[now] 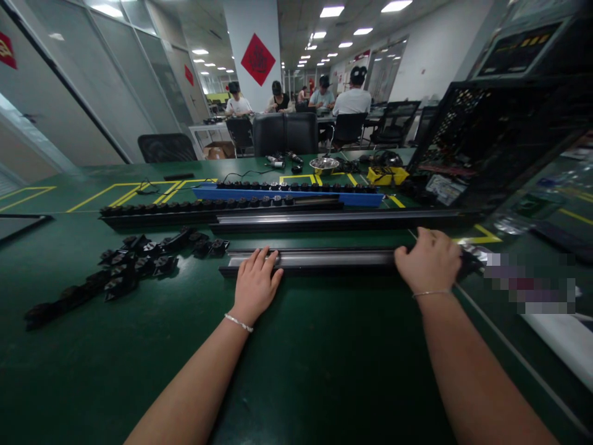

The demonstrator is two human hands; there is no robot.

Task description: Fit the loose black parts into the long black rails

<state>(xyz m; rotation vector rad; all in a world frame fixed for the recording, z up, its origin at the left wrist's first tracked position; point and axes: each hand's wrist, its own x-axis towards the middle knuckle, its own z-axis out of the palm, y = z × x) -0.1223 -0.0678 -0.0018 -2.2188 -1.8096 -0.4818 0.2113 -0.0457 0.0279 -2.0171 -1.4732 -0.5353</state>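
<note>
We find left hand (254, 283) loosely spread on rail (333, 258); right hand (430, 262) curled, grip unclear. We judge: steadying; next needs even support.

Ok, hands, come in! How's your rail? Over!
Left hand on rail, near its left end. Right hand at its right part. Another rail behind; loose black pieces off left.
</note>
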